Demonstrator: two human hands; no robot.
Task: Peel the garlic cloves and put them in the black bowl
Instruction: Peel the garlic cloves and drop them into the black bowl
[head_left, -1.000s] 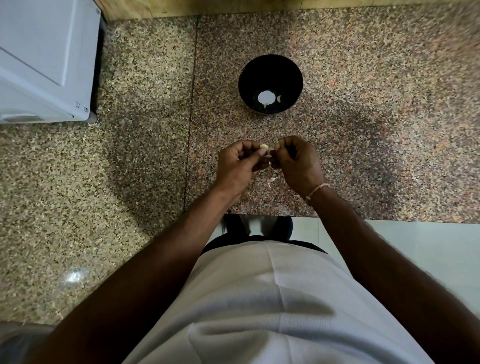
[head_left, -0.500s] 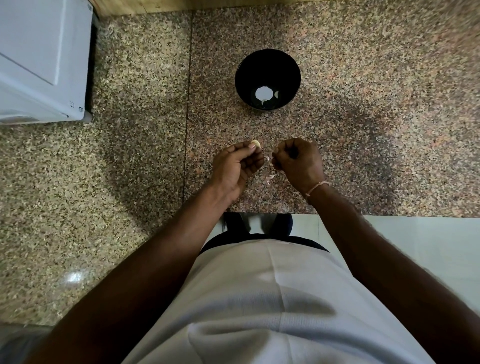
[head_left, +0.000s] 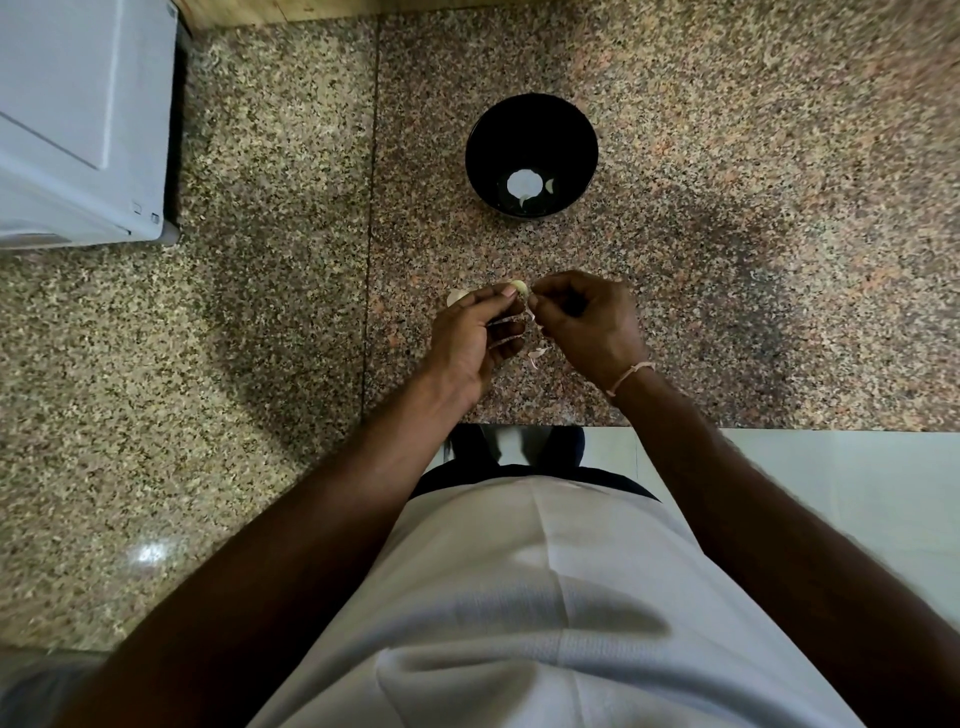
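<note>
Left hand (head_left: 475, 338) has its fingers curled, pinching a pale garlic clove (head_left: 519, 287) at the fingertips; the clove shows just above the thumb tip, largely bare of skin on its visible face. A second pale piece (head_left: 455, 297) shows at the far left edge of the same hand; whether it is clove or skin cannot be told. Thin strips of papery skin lie across the inner fingers of this hand.

Right hand (head_left: 584, 325) is curled tight, its fingertips meeting the left hand's at the clove. It appears to pinch a strip of skin (head_left: 531, 310) that hangs between the two hands; the exact grip is hidden by the knuckles. A pale cord bracelet (head_left: 630, 375) sits on the right wrist.

A loose scrap of peel (head_left: 537, 354) lies on the bench (head_left: 753, 260) directly below the hands. The bench is speckled granite with a seam running front to back, left of the hands.

Beyond the hands, well apart from them, stands the black bowl (head_left: 531, 117), upright. Pale pieces lie in its bottom (head_left: 524, 183); a bright round patch there may be a reflection.

A white appliance (head_left: 83, 119) occupies the far left corner of the bench. The person's pale shirt (head_left: 545, 597) fills the near foreground.
</note>
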